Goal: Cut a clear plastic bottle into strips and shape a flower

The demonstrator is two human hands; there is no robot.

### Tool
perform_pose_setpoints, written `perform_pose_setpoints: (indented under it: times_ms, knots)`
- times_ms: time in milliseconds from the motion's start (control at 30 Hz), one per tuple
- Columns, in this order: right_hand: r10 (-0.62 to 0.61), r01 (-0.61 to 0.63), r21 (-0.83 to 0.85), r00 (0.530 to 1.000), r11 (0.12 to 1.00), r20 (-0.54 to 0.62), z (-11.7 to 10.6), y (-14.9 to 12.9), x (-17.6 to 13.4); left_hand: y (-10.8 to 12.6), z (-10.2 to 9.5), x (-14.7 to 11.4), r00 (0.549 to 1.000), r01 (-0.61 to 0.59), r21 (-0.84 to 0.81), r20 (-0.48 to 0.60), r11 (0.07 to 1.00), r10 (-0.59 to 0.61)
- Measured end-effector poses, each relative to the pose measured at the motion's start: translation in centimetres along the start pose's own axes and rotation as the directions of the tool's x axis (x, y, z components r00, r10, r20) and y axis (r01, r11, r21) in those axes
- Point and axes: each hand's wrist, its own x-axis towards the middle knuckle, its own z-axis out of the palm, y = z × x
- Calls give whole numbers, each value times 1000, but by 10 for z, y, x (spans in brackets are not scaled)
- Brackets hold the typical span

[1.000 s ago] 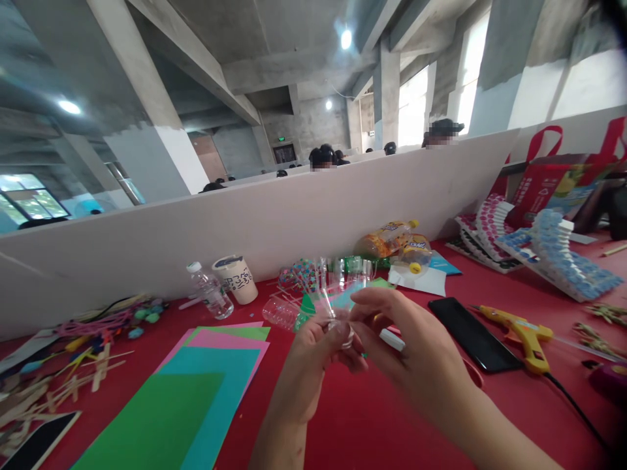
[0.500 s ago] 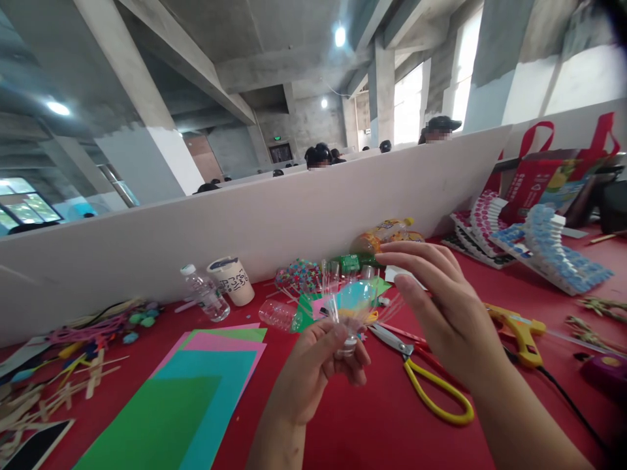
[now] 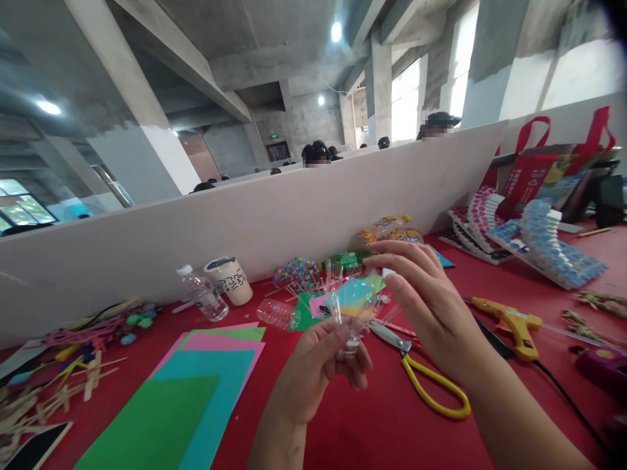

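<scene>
My left hand (image 3: 326, 359) is closed around the neck of a cut clear plastic bottle top (image 3: 351, 344), held upright above the red table. Its walls are slit into thin see-through strips that fan up and outward. To the right of the strips hovers my right hand (image 3: 426, 307), its fingers stretched out and a little apart, with nothing held in it. Whether its fingertips touch a strip I cannot tell. Just behind the right hand's wrist side lie yellow-handled scissors (image 3: 434, 391), partly open on the table.
Coloured paper sheets (image 3: 161, 405) lie at left, beyond craft sticks (image 3: 93, 375). A small water bottle (image 3: 202, 294), a lettered cup (image 3: 230, 281) and a clear bottle piece (image 3: 277, 314) stand or lie near the white partition (image 3: 147, 245). A yellow glue gun (image 3: 519, 326) with its cord is at right.
My right hand has shifted slightly left, closer to the plastic strips. The left hand keeps its hold on the bottle top. The camera view has moved slightly.
</scene>
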Motion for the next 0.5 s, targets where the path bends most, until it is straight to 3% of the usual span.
perform_pose_setpoints:
  times_ms: [500]
  knots:
    - [-55,55,-79,998,995,10,4,2,1,4,3,0,998,30,1,-46,1000,-30]
